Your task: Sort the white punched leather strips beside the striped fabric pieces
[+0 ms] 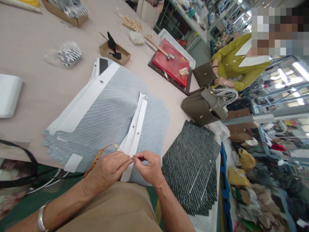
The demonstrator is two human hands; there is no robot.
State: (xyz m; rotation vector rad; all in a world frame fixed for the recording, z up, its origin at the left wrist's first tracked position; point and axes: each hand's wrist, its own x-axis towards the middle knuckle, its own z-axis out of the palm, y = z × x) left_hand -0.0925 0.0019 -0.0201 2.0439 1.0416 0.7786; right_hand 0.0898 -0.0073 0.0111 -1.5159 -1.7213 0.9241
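My left hand (113, 166) and my right hand (150, 167) meet fingertip to fingertip over a white strip (139, 124) with metal snaps. Both are pinched closed around a tiny spot at the fingertips, too small to name. Beneath them lies a stack of grey-blue patterned fabric sheets (116, 100). Another white strip (90, 96), with one snap in view, runs along the sheets' upper left edge. A yellow-orange tape measure (96, 160) shows partly behind my left wrist.
Dark patterned sheets (190, 164) lie to the right. Behind them stand an olive handbag (205, 106) and a co-worker in a yellow-green top (238, 71) holding an olive piece. A red board (170, 61) bears a hammer (159, 48). Bagged metal parts (70, 54) and a cardboard box (124, 59) sit farther back.
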